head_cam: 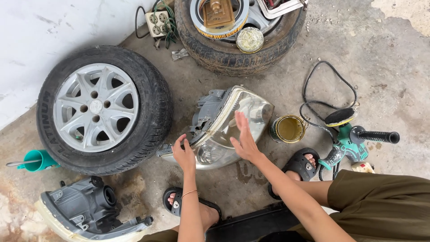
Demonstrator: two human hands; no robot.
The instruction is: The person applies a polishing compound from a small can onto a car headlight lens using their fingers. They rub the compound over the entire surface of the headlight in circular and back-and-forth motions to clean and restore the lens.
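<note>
Nearest, left hand (183, 154) pinches the grey housing edge of the headlight (224, 127) on the concrete floor (385, 67). Right hand (244, 136) lies open, flat on its lens. Open tin (288, 129) just right; alloy wheel (103, 110) close left; bare floor beyond the polisher (351, 136).

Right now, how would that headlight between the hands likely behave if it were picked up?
The headlight is probably light for its bulk, a hollow shell. Its curved clear lens looks smooth, perhaps slippery under the right hand. The left hand grips the edge, so it may rock.
</note>
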